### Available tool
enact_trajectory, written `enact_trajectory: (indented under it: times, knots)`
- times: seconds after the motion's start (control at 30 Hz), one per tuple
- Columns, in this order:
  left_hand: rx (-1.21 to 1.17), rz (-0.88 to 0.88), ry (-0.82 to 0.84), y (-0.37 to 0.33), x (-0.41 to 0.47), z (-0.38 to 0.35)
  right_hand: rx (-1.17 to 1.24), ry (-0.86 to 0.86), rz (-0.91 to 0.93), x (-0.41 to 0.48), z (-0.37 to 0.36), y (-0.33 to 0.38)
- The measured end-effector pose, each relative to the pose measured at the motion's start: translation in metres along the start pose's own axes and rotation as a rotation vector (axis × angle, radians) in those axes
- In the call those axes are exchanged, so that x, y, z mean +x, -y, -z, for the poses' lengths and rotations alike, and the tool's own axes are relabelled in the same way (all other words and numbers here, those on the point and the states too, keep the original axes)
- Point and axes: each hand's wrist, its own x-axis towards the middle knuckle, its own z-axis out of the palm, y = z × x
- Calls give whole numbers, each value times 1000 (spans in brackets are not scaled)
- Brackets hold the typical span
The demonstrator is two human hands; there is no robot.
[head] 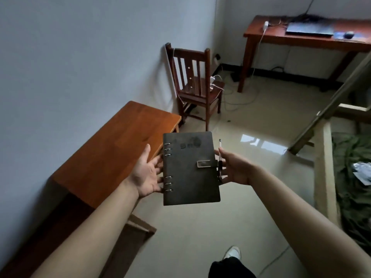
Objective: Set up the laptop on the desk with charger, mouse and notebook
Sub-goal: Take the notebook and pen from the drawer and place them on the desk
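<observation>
A dark ring-bound notebook (pixel 190 169) with a metal clasp is held flat in mid-air between both hands. My left hand (pixel 145 175) supports its ringed spine side with the fingers under it. My right hand (pixel 233 167) grips the clasp side, and a pen (pixel 220 157) stands in the loop there. Far off at the top right stands the brown desk (pixel 261 36). On it lie a closed dark laptop (pixel 309 29), a mouse (pixel 349 34) on a blue pad to its right, and a white charger (pixel 266 25) with its cable hanging off the left end.
A low wooden table (pixel 112 149) stands against the left wall, just left of the notebook. A wooden chair (pixel 197 85) with white cables sits in the corner. Cables trail over the glossy floor (pixel 251 121). A bed frame (pixel 325 167) with green bedding is at the right.
</observation>
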Motion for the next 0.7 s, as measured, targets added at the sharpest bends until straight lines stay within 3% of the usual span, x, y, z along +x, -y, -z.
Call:
enact_trajectory:
  times: [0.27, 0.7]
  knots:
    - [153, 74, 77, -51, 113, -140, 79, -62, -5, -22, 147, 80]
    - [222, 101, 191, -165, 305, -241, 196, -136, 81, 52, 291, 189]
